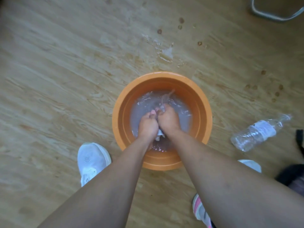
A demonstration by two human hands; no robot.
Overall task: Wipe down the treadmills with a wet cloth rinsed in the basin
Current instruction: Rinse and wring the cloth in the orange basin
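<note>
One orange basin (pixel 162 79) of water stands on the wood floor (pixel 57 71). In it the left hand (pixel 148 125) and right hand (pixel 168 120), side by side, both grip one white cloth (pixel 159 134). One clear bottle (pixel 258 131) lies to the basin's right, and a puddle (pixel 166 54) lies beyond it.

The single wide-angle head-worn camera is looking almost straight down from above the person's outstretched forearms (pixel 218 175), hovering close over the round orange plastic basin (pixel 190 91) near the frame's centre and taking in the pale wood-grain plank floor (pixel 65 79) all around it.
</note>
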